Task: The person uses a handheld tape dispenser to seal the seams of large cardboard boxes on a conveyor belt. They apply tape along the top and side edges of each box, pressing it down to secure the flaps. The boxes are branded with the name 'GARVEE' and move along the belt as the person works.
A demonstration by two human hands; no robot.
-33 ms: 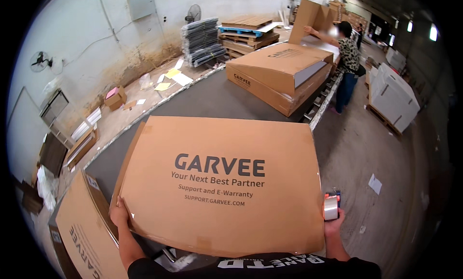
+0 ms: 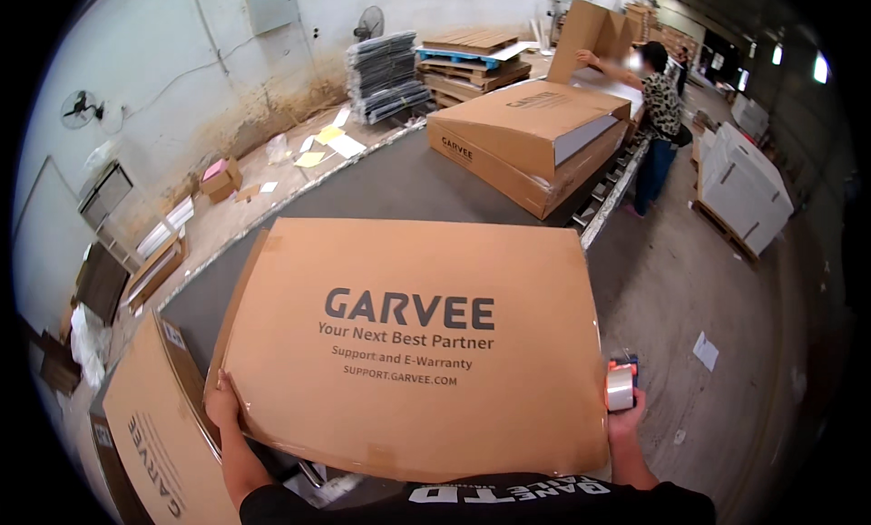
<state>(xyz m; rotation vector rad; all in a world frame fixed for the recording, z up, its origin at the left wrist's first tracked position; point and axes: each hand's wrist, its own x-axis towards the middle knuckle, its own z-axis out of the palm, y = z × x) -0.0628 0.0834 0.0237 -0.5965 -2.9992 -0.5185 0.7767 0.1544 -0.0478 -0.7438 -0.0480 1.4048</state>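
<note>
A large flat brown cardboard box point(image 2: 417, 407) with dark printing lies across the conveyor belt in front of me. My left hand point(image 2: 221, 404) grips its near left edge, the fingers partly hidden along the side. Beside the box's right edge, my right hand point(image 2: 627, 413) is closed round a tape dispenser point(image 2: 621, 386) carrying a wide roll of clear tape. Strips of tape show along the box's edges.
Another printed carton point(image 2: 150, 416) stands at the near left. Farther up the dark belt point(image 2: 363, 176) rest two stacked cartons point(image 2: 508, 126), the upper one tilted with an open end. A co-worker point(image 2: 660, 117) reaches toward an upright open carton point(image 2: 590, 39). White wrapped goods point(image 2: 748, 189) sit on a pallet at right.
</note>
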